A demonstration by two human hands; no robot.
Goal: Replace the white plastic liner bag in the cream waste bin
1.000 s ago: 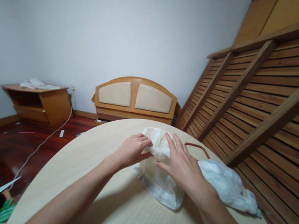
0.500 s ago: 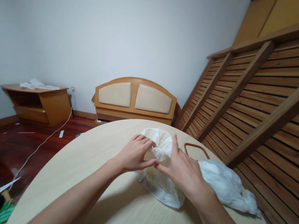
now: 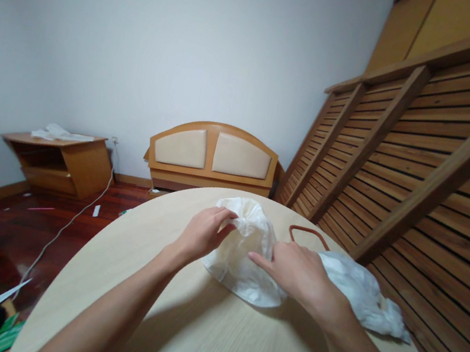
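A thin, see-through white plastic bag (image 3: 247, 262) stands puffed out on the table, its upper part crumpled and gathered. My left hand (image 3: 206, 232) pinches the gathered top from the left, between thumb and fingers. On the bag's right side is my right hand (image 3: 300, 271), its thumb stretched across the front of the bag and its other fingers curled out of sight around the side. Right of that hand lies a second white plastic bag (image 3: 363, 294) with pale, soft-looking contents. A brown, handle-like loop (image 3: 310, 231) rests behind it, partly hidden.
The round, pale wood table (image 3: 198, 344) carries both bags. A slatted wooden frame (image 3: 422, 189) leans close along the right. Farther off are a padded headboard (image 3: 214, 151) and a low cabinet (image 3: 57, 161). A white cable (image 3: 68, 226) runs across the floor at left.
My hands have drawn apart; their thumbs touched before. The left hand moved slightly left and up with the bag's top. My right index finger, raised before, is now lowered beside the bag.
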